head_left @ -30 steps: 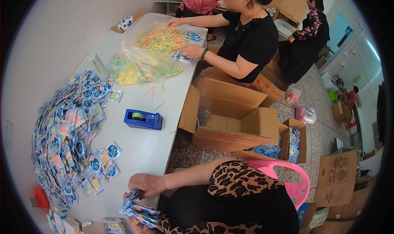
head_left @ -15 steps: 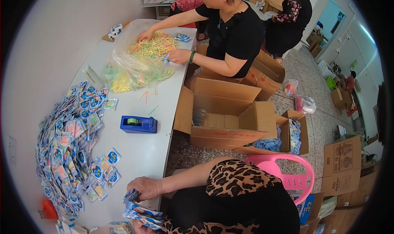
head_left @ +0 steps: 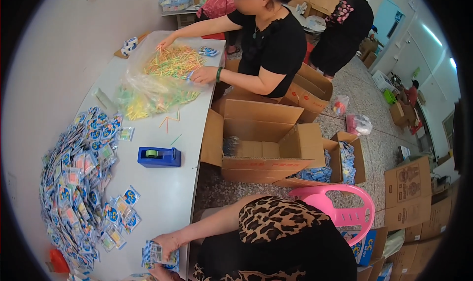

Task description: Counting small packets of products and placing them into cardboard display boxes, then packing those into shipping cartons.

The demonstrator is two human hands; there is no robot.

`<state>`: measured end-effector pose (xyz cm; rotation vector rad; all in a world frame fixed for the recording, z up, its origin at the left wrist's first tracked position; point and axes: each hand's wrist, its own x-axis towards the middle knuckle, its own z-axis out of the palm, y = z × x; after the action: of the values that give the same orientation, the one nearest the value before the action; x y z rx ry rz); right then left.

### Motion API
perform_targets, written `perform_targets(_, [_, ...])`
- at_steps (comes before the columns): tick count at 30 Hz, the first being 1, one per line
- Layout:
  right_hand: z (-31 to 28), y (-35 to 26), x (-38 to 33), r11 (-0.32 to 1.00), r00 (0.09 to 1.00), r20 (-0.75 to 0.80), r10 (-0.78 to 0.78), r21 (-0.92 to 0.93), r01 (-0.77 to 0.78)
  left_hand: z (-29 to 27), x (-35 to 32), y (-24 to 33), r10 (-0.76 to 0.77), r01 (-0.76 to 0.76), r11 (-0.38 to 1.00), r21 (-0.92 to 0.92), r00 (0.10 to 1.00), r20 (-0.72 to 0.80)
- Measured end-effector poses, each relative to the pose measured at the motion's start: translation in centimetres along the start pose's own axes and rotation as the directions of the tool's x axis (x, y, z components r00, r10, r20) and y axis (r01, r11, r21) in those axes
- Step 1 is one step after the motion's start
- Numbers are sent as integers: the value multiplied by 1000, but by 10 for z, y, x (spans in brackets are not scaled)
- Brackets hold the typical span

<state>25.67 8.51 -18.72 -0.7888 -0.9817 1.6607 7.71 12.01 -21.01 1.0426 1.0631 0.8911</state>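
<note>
At seven o'clock, at the table [head_left: 165,197] edge: packet stack [head_left: 158,255] clasped by closed right hand [head_left: 168,242]; left hand [head_left: 156,273] cropped below, grip impossible to tell. Risk: slippery packets fanning apart, sliding off toward five o'clock.

Blue tape dispenser [head_left: 159,157] sits mid-table. Beyond it, a clear bag of coloured sticks [head_left: 157,81]; right of it, an open cardboard box [head_left: 263,143]; further right, a pink chair [head_left: 340,209].

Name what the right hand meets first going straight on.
Gripping a stack of blue-and-white plastic packets, the right hand would probably first meet the loose packets at the heap's edge on the white table.
</note>
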Motion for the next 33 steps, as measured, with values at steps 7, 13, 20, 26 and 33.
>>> perform_targets(7, [1,-7,-4,998,995,91,-42,-35,45,12,-10,11,-35,36,999,27,999,-21])
perform_targets(13, [7,-10,-10,994,995,13,99,44,-100,25,-26,31,-57,61,997,54,996,-75])
perform_targets(20, [14,-7,-8,912,994,-110,14,-406,-58,47,-44,54,-74,86,993,84,988,-135])
perform_targets(26, [15,-11,-16,921,975,-216,-51,-388,-38,57,-55,70,-85,103,990,100,981,-177])
perform_targets(33, [53,-29,-13,766,992,-109,-57,-642,-27,-25,-67,16,62,-48,992,-120,992,109])
